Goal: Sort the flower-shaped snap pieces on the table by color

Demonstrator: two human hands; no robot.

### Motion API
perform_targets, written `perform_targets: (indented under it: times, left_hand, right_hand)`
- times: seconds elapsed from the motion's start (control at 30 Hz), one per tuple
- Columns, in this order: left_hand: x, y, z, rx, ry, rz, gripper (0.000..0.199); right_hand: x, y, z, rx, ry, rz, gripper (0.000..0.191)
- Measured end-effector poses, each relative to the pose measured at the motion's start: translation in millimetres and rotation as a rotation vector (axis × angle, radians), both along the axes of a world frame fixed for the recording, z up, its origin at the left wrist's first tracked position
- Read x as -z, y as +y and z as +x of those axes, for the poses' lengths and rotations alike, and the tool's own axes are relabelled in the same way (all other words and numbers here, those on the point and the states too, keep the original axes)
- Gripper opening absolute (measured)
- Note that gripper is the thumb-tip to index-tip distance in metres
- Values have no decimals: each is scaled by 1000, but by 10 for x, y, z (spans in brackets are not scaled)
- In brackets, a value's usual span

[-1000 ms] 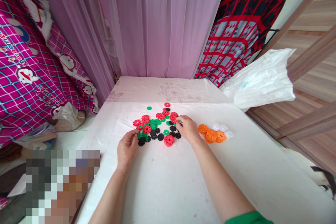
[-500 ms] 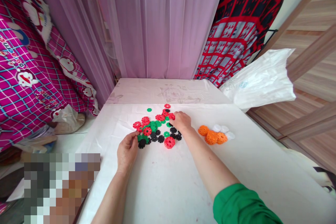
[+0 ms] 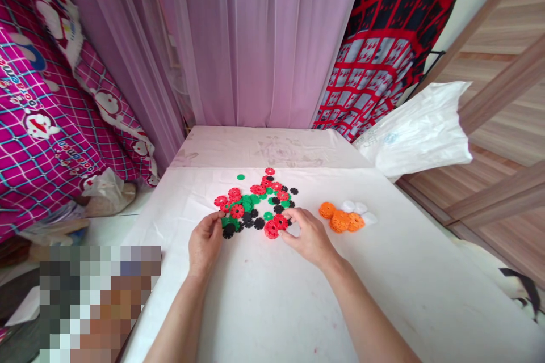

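Note:
A loose spread of notched plastic discs lies on the white-covered table (image 3: 255, 306): green discs (image 3: 247, 202), black discs (image 3: 259, 223) and red discs (image 3: 258, 189). My right hand (image 3: 310, 236) pinches a red disc (image 3: 280, 222) between thumb and fingers, just over a small red pile (image 3: 271, 231) at the near side of the spread. At the left edge, my left hand (image 3: 205, 241) has its fingertips closed together beside a black disc (image 3: 229, 231) and some green ones. What those fingertips hold, if anything, is hidden.
Right of my right hand, a pile of orange discs (image 3: 340, 220) sits against white discs (image 3: 360, 208). A white plastic bag (image 3: 417, 130) hangs by the table's right edge. Purple curtains (image 3: 255, 39) hang behind the table.
My right hand has come back from the far right of the spread to the near red pile, bringing a red disc. My left hand has hardly moved.

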State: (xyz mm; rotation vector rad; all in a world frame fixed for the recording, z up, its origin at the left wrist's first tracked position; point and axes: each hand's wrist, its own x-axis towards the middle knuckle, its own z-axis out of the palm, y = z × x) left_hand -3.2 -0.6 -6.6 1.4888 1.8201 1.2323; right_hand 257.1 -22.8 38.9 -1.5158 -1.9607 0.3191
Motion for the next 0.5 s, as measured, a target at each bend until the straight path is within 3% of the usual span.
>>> perform_targets:
  times: [0.5]
  left_hand:
    - [18,1,0,1,1,15,37]
  right_hand:
    - [26,-31,-126,-43,-178,47,23]
